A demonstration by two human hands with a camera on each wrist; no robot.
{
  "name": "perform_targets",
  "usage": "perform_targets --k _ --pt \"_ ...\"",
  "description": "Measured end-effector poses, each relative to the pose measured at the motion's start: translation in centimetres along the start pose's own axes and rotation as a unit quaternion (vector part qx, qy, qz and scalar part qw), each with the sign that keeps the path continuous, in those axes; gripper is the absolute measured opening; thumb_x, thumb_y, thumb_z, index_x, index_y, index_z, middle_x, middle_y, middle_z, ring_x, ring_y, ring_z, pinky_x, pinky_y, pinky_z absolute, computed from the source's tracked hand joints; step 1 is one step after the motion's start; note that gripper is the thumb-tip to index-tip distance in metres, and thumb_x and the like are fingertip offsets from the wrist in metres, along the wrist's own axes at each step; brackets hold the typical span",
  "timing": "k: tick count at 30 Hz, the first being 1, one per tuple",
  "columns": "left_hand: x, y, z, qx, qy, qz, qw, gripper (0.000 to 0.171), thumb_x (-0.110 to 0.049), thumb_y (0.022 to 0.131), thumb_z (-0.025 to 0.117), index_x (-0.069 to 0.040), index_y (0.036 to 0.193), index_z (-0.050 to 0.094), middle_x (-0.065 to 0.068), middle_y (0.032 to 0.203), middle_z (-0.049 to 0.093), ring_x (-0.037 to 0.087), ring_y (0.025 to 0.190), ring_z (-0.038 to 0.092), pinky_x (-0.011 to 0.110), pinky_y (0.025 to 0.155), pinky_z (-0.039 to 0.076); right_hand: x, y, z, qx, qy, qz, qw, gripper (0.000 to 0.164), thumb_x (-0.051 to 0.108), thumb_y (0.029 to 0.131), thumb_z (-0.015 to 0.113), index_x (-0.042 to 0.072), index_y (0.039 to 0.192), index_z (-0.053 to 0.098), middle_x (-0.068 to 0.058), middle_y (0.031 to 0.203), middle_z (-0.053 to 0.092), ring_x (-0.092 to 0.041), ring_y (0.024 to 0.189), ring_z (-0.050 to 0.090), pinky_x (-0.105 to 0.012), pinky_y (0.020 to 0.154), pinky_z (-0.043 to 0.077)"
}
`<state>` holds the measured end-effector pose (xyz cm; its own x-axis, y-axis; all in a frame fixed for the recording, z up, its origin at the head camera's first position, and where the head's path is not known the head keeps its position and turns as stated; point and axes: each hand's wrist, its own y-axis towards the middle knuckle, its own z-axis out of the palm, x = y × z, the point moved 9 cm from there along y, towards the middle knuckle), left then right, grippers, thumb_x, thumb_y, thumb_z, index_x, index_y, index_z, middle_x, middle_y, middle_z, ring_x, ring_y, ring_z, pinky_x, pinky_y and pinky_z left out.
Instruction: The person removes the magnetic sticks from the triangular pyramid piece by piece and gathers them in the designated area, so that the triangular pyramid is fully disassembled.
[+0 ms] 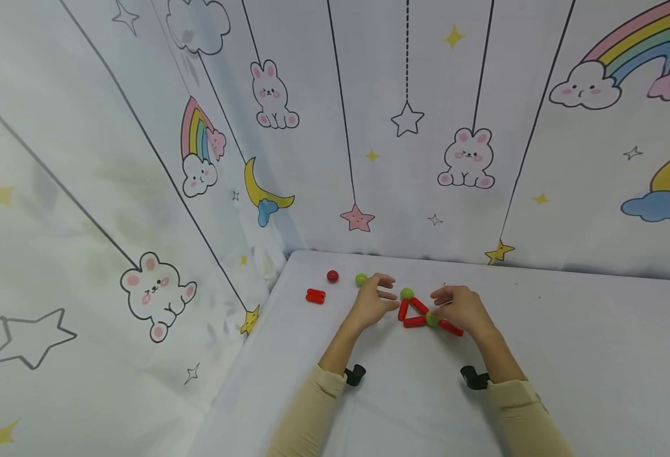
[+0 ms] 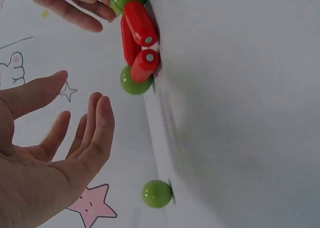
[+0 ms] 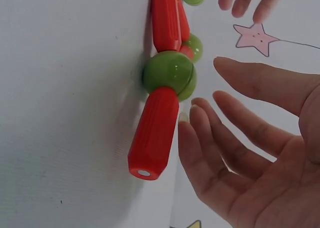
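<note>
Several red rods (image 1: 415,322) and two green balls (image 1: 406,294) form a small triangle on the table, with one more red rod (image 3: 155,135) sticking out from the right-hand green ball (image 3: 167,73). At the near left corner, two rod ends with silver tips (image 2: 149,57) meet without a ball. To the left of the triangle hovers my left hand (image 1: 373,302), fingers apart and holding nothing. My right hand (image 1: 462,308) is beside the right-hand ball and outer rod, its fingers loosely bent around nothing; whether a fingertip touches them I cannot tell.
Farther left on the white table (image 1: 586,343) lie a loose green ball (image 1: 361,279), a red ball (image 1: 332,276) and a pair of red rods (image 1: 315,296) side by side. A white printed curtain (image 1: 312,158) hangs along the table's back and left edges.
</note>
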<state>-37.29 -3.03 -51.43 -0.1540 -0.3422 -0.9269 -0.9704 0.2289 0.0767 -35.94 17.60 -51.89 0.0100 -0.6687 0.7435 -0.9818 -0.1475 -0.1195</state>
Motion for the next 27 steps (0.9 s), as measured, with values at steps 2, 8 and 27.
perform_targets --k 2,8,27 --pt "-0.2 -0.1 1.1 0.019 0.002 -0.004 0.9998 0.052 0.001 0.091 0.078 -0.006 0.138 0.057 0.019 0.136 0.058 0.029 0.112 0.07 0.031 0.082 0.061 -0.1 0.1 0.1 0.001 -0.005 0.005 1.0 0.042 0.014 0.092 0.077 0.001 0.13 0.068 -0.018 0.121 0.072 -0.036 0.111 0.066 -0.052 0.092 0.056" --pt "-0.6 -0.1 3.9 0.068 0.025 -0.005 0.9973 0.054 0.003 0.09 0.077 -0.004 0.139 0.056 0.02 0.135 0.058 0.032 0.113 0.07 0.026 0.078 0.059 -0.3 0.4 0.8 0.009 -0.023 0.006 1.0 0.038 0.016 0.091 0.077 0.001 0.125 0.071 -0.018 0.116 0.073 -0.035 0.106 0.066 -0.054 0.089 0.054" --pt "0.8 0.0 4.5 0.078 0.063 -0.009 0.9949 0.056 0.004 0.084 0.083 -0.001 0.133 0.058 0.015 0.116 0.069 0.019 0.101 0.073 0.024 0.075 0.057 0.2 0.3 1.4 0.008 -0.052 -0.011 0.999 0.034 0.009 0.09 0.075 -0.001 0.122 0.072 -0.018 0.112 0.075 -0.037 0.106 0.066 -0.057 0.088 0.051"
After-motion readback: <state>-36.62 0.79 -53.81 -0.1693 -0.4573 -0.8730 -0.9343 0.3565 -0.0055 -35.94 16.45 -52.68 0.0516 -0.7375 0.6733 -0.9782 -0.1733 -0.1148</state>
